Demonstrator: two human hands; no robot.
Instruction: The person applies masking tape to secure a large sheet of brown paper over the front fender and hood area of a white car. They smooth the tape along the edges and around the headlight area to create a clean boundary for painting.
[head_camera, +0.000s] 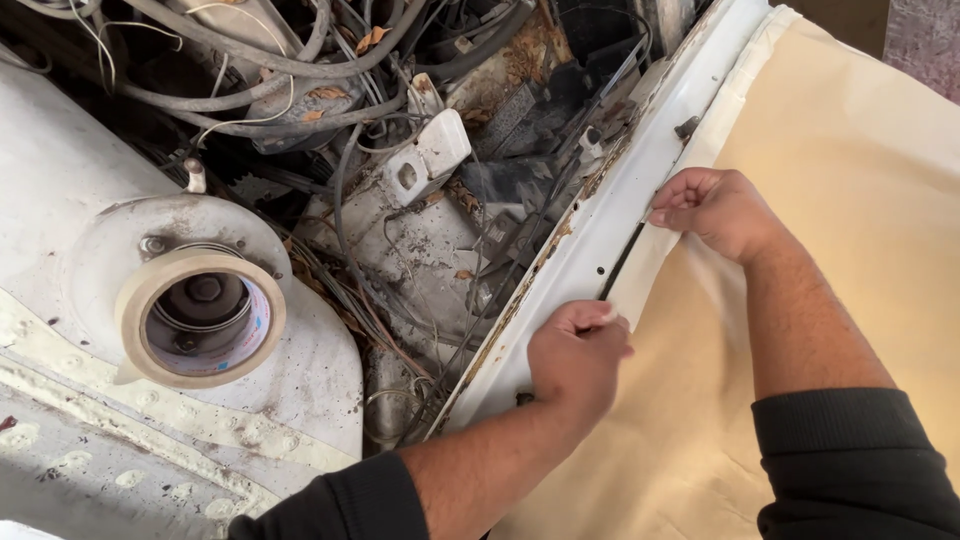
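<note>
Left hand (578, 352) fingertips pressed together on the tape strip (640, 268); right hand (715, 208) pinches it at 2 o'clock. Paper (850, 200) hides the fender (590, 250) beneath. Tape roll (200, 315) rests at 9 o'clock; tangled wiring (300, 90) obscures the bay.

It was a car body workshop: an open engine bay of tangled grey cables (330, 70), a rusty white metal fender edge (590, 235) and beige masking paper (850, 200) showed it.
</note>
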